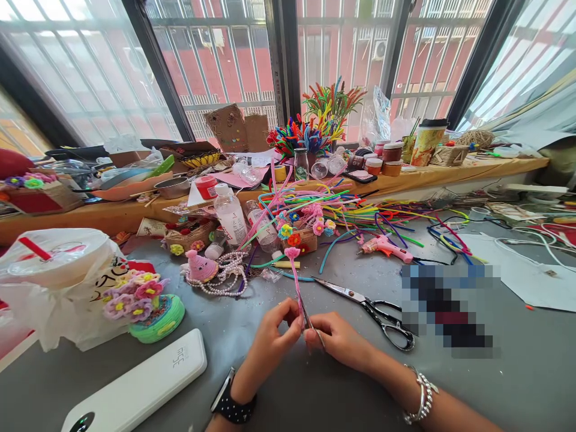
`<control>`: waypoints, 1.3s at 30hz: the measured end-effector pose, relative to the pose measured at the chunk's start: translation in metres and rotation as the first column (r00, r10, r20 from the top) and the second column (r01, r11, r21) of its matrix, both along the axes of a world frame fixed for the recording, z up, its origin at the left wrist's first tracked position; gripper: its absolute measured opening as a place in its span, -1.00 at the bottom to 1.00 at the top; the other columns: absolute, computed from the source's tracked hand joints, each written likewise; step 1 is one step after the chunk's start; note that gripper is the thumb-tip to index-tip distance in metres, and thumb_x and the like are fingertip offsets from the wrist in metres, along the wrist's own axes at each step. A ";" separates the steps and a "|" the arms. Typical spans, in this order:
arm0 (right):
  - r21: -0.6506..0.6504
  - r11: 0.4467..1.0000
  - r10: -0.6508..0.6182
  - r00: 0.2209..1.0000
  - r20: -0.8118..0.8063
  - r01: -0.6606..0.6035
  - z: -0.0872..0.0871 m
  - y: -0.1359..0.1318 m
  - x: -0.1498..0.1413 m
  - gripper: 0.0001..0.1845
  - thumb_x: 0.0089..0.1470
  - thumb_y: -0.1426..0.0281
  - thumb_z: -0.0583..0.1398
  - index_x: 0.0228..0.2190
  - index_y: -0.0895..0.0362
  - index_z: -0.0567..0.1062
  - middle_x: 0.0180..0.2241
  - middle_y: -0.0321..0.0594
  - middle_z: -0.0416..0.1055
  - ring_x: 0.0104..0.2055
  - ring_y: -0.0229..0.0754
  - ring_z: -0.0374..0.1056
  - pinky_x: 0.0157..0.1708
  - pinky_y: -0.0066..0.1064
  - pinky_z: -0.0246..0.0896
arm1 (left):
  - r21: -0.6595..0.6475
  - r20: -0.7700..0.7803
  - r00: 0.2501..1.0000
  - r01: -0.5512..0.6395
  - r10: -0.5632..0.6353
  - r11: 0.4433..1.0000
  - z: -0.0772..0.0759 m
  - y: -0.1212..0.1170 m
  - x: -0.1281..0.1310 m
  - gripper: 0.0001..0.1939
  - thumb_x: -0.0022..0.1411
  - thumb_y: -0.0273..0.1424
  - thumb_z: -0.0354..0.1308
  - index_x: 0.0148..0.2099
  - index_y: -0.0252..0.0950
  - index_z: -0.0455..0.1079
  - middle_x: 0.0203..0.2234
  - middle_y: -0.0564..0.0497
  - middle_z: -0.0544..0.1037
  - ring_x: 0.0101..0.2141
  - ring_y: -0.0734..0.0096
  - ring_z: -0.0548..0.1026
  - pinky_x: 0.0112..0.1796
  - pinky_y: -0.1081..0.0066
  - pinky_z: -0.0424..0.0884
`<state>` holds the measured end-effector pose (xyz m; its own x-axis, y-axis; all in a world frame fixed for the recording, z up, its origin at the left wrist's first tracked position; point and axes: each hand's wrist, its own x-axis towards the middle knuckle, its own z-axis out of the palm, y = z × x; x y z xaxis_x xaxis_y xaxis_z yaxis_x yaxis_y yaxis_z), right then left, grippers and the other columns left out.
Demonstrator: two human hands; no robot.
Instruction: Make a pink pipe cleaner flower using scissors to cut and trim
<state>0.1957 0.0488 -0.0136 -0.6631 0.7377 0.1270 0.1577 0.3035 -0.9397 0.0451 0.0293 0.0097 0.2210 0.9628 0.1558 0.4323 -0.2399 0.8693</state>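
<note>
My left hand [270, 342] and my right hand [339, 342] meet over the grey table [252, 312], both pinched on a pink pipe-cleaner flower stem [297, 282]. The stem rises from my fingers to a small pink bloom [292, 252]. A thin wire end sticks down from my right fingers. Black-handled scissors [373, 309] lie just right of my hands. A black watch is on my left wrist, a beaded bracelet on my right.
A white power bank [139, 387] lies front left beside a green coaster with flowers [153, 312]. A pink glue gun [387, 247], loose pipe cleaners [360, 213], bottles [230, 216], pearls [225, 270] and a bagged cup [54, 270] crowd the table. A cluttered sill runs behind.
</note>
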 end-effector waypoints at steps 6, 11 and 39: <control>-0.007 0.992 -0.128 0.990 0.061 0.128 0.005 -0.003 -0.003 -0.43 -0.07 -0.03 -0.01 -0.76 0.19 0.25 -0.73 -0.40 0.01 -0.62 -0.37 -0.06 -0.62 -0.52 -0.16 | 0.007 0.044 0.997 -0.058 0.058 0.998 -0.001 0.001 0.000 -0.85 0.07 -0.37 -0.08 -0.51 -0.27 0.15 -0.61 0.12 0.23 -0.53 0.47 0.23 -0.47 0.50 0.21; 0.005 0.989 -0.148 0.987 0.068 0.148 0.002 -0.003 -0.004 -0.44 -0.07 -0.01 0.01 -0.77 0.19 0.25 -0.75 -0.40 0.03 -0.64 -0.38 -0.05 -0.62 -0.52 -0.17 | 0.006 0.054 0.996 -0.066 0.066 0.998 -0.001 0.002 0.000 -0.85 0.06 -0.37 -0.07 -0.52 -0.28 0.15 -0.62 0.13 0.23 -0.54 0.47 0.23 -0.48 0.50 0.21; -0.222 0.932 -0.330 0.922 -0.201 0.285 0.003 0.008 0.005 -0.57 -0.12 0.05 0.11 -0.57 0.20 0.38 -0.61 -0.34 0.18 -0.52 -0.32 0.06 -0.51 -0.51 -0.01 | -0.017 -0.042 0.996 0.081 -0.082 0.997 0.000 -0.002 0.004 -0.87 0.08 -0.45 -0.07 -0.50 -0.29 0.22 -0.60 0.09 0.34 -0.51 0.46 0.29 -0.44 0.49 0.23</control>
<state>0.2005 0.0565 -0.0102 -0.3678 0.9255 0.0908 -0.0130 0.0925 -0.9956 0.0494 0.0274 0.0096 0.3050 0.9434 0.1302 0.4482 -0.2628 0.8544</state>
